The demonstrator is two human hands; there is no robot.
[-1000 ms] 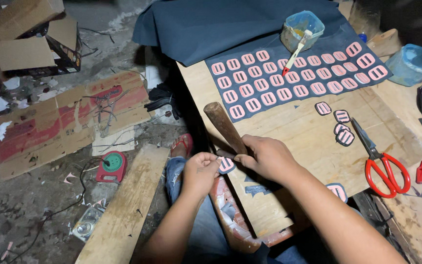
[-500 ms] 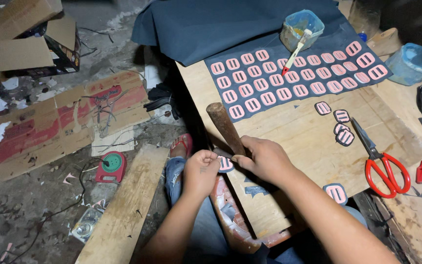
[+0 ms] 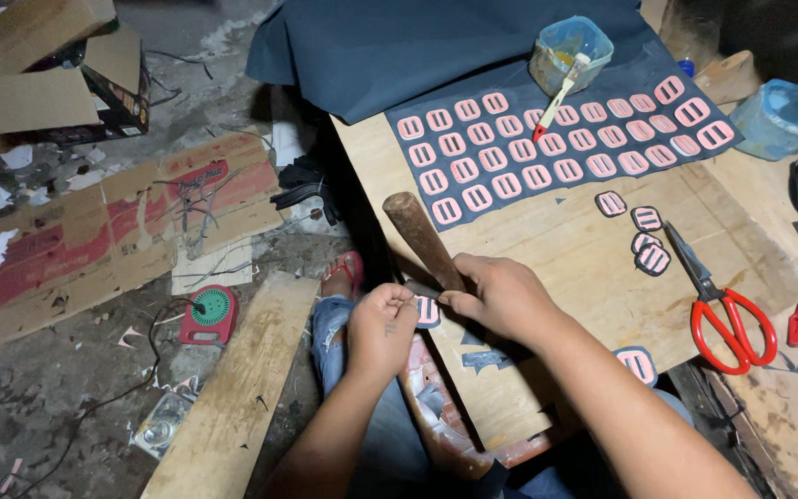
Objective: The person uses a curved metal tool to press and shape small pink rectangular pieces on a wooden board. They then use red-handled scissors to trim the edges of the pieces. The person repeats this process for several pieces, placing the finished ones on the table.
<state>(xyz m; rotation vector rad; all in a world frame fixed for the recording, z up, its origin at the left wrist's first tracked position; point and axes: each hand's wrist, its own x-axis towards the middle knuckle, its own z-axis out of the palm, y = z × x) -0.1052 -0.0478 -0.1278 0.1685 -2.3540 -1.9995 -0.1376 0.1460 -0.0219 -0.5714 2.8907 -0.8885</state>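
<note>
Pink-and-dark cut patch [image 3: 428, 311] sits at the left edge of the plywood board [image 3: 584, 277], pinched there by the left hand [image 3: 382, 325], fingers curled shut around it. Right hand [image 3: 501, 296] is closed on the lower end of a wooden handle [image 3: 422, 238], which slants up and away across the board. Dark sheet of pink patches [image 3: 547, 148] covers the board's far edge. Red scissors [image 3: 727, 310] lie near the right edge, loose patches [image 3: 646, 242] just beside their blades.
</note>
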